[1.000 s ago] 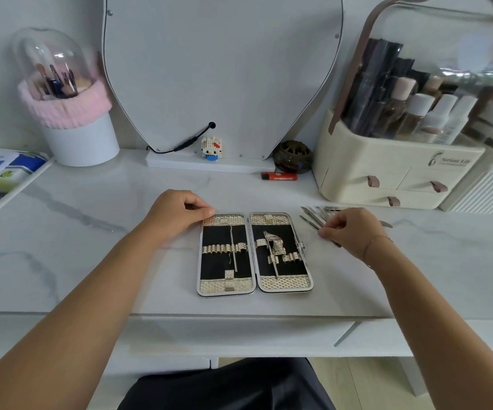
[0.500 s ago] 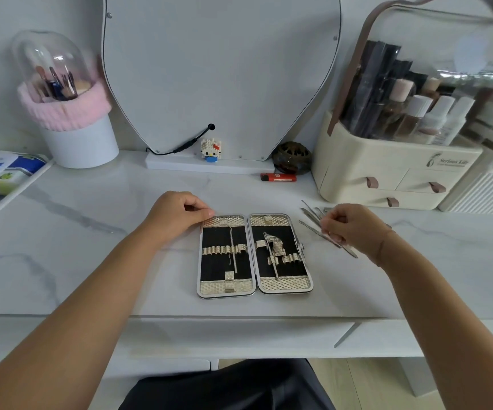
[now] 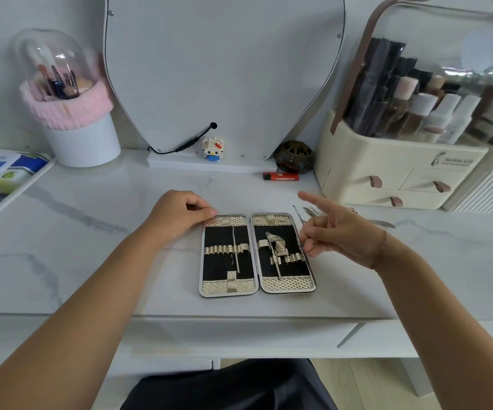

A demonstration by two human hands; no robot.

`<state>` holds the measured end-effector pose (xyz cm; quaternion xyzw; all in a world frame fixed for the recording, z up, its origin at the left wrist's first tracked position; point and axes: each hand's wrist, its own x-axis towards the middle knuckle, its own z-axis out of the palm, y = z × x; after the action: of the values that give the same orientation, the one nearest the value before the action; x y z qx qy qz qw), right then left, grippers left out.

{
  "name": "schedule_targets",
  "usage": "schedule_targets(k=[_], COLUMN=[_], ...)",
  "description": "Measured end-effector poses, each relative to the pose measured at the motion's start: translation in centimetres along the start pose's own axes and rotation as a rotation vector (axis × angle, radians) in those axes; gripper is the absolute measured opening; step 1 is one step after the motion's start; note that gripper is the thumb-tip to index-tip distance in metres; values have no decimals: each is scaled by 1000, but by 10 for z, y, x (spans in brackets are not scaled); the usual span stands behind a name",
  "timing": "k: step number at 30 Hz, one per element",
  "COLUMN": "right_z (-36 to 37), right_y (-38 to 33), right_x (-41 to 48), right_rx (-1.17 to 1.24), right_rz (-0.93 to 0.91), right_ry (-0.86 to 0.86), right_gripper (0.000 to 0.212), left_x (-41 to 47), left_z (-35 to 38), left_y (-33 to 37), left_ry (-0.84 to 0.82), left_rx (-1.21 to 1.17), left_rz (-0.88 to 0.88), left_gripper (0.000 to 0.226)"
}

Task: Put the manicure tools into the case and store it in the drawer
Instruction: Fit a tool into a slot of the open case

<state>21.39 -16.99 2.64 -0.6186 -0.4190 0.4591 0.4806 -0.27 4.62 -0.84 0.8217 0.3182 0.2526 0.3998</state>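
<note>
Case [image 3: 216,269]: open flat, black lining, two tools [image 3: 233,235] strapped
Right hand [image 3: 343,235]: pinching thin tool [image 3: 298,216]
Left hand [image 3: 177,216]: curled, at far-left corner

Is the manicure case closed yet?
No, the case lies open flat on the table, both black-lined halves facing up, while the right hand pinches a thin tool beside it.

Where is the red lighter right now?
Head view: the lighter lies on the table right of centre, just before the dark ornament, left of the organizer.
</note>
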Motion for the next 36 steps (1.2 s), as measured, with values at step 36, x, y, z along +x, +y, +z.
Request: schedule_targets(k=[36], right_z=[3], right_y=[8], right_x=[8], right_rx=[245], right_rz=[94], right_ry=[80], right_gripper=[20], left_x=[3], left_z=[1], left_y=[-5], left_ry=[14], left_rx=[4], left_rz=[-4], left_gripper=[5])
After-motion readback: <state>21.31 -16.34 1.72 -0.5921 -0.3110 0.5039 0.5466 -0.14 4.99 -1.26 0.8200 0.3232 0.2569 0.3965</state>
